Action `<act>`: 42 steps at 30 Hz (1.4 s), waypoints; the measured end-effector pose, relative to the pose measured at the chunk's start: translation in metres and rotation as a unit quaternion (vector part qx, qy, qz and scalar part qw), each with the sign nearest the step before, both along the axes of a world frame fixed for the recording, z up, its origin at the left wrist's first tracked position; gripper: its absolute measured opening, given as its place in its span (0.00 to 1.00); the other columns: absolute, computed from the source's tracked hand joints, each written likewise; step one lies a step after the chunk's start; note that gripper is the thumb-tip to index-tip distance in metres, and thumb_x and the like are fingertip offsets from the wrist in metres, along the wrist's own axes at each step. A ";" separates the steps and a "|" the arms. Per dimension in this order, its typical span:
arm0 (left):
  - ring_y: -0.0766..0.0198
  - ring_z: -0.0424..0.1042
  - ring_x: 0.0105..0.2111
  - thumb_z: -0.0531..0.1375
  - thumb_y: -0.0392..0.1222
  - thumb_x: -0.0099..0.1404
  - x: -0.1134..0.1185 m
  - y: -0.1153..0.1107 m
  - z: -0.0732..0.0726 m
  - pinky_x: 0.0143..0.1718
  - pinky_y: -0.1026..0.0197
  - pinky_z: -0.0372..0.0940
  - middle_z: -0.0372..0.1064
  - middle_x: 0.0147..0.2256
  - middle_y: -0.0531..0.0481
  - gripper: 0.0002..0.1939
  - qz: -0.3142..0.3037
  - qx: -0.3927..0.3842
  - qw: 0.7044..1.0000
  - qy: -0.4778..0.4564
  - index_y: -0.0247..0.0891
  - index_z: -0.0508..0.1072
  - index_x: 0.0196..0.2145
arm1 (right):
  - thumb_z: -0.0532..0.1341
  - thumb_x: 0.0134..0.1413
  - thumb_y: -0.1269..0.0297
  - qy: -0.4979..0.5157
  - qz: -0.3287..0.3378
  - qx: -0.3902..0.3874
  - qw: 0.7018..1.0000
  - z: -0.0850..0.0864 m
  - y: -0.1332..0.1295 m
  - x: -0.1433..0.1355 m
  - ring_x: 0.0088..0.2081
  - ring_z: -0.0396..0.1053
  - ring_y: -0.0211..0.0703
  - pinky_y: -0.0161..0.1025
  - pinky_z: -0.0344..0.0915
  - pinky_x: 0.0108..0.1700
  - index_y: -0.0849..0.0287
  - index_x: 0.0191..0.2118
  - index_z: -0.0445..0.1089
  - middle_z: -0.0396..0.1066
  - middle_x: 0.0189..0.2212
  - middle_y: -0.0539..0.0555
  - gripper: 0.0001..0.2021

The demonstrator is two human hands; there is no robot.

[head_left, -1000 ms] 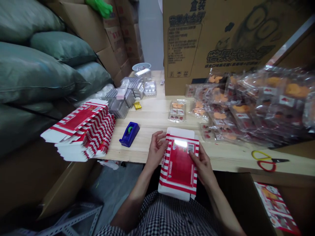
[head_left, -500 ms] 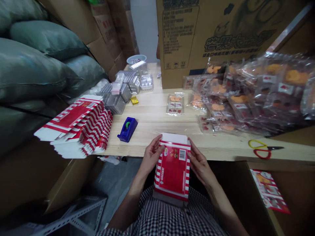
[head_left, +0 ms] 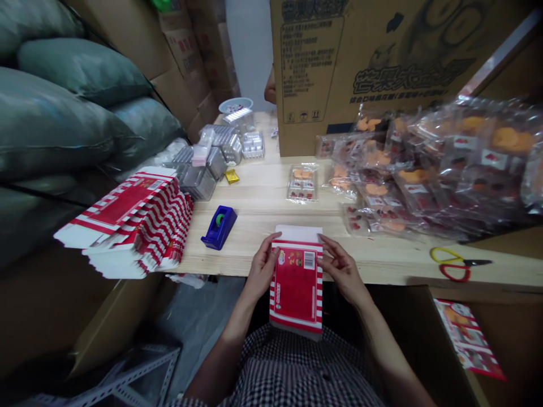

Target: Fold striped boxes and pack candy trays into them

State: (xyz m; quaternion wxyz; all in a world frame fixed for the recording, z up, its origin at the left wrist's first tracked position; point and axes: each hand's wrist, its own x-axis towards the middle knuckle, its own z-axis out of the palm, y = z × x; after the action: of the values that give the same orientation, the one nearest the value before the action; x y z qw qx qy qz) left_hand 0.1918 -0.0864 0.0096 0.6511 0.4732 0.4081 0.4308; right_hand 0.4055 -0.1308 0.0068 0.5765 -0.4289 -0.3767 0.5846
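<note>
A red and white striped carton (head_left: pixel 296 288) with a barcode on its face is held between my two hands at the table's front edge. Its white top flap (head_left: pixel 299 233) stands up at the far end. My left hand (head_left: pixel 263 265) grips the upper left side, thumb on the printed face. My right hand (head_left: pixel 341 268) holds the upper right side, fingers bent at the edge. A blue tape dispenser (head_left: pixel 219 227) with green tape sits to the left. Beyond the carton lies a clear sealed pack of candies (head_left: pixel 302 182).
Flat red-striped cartons (head_left: pixel 139 220) are piled at the left, near clear plastic trays (head_left: pixel 199 181) and a yellow packet (head_left: pixel 232 176). Many candy packs (head_left: pixel 424 164) heap at the right before a big cardboard box (head_left: pixel 382 62). Scissors (head_left: pixel 458 263) lie near the front edge; an open box (head_left: pixel 445 350) stands below.
The carton has tipped, its lower end rising away from my lap, and shifted slightly left. My right hand has moved a little left with it. Behind the big box, more of a person's arm shows.
</note>
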 end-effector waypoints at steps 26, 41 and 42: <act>0.62 0.70 0.36 0.64 0.47 0.63 -0.028 0.012 -0.030 0.39 0.63 0.63 0.73 0.35 0.48 0.11 0.031 0.046 0.993 0.103 0.35 0.77 0.35 | 0.73 0.45 0.54 -0.075 0.030 -0.073 0.994 -0.034 0.023 0.012 0.35 0.73 0.41 0.38 0.68 0.40 0.53 0.35 0.80 0.78 0.33 0.51 0.12; 0.69 0.66 0.28 0.69 0.48 0.57 -0.021 0.030 -0.059 0.33 0.66 0.60 0.70 0.28 0.53 0.14 0.008 -0.028 0.998 0.064 0.34 0.75 0.31 | 0.73 0.43 0.56 -0.082 -0.026 -0.048 0.995 -0.064 0.026 0.002 0.35 0.73 0.42 0.40 0.68 0.41 0.55 0.31 0.78 0.77 0.33 0.52 0.11; 0.69 0.67 0.29 0.70 0.47 0.55 -0.020 0.030 -0.059 0.34 0.66 0.61 0.70 0.29 0.53 0.15 0.018 -0.038 0.998 0.043 0.35 0.75 0.35 | 0.73 0.43 0.56 -0.077 -0.034 -0.050 0.995 -0.065 0.025 0.001 0.34 0.72 0.42 0.40 0.68 0.40 0.54 0.31 0.77 0.76 0.32 0.51 0.11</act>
State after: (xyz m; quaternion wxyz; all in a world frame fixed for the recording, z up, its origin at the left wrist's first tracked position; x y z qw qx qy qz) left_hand 0.1718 -0.0565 -0.0495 0.6424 0.4594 0.4602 0.4056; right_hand 0.4067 -0.1063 -0.0581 0.5434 -0.5135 -0.3750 0.5482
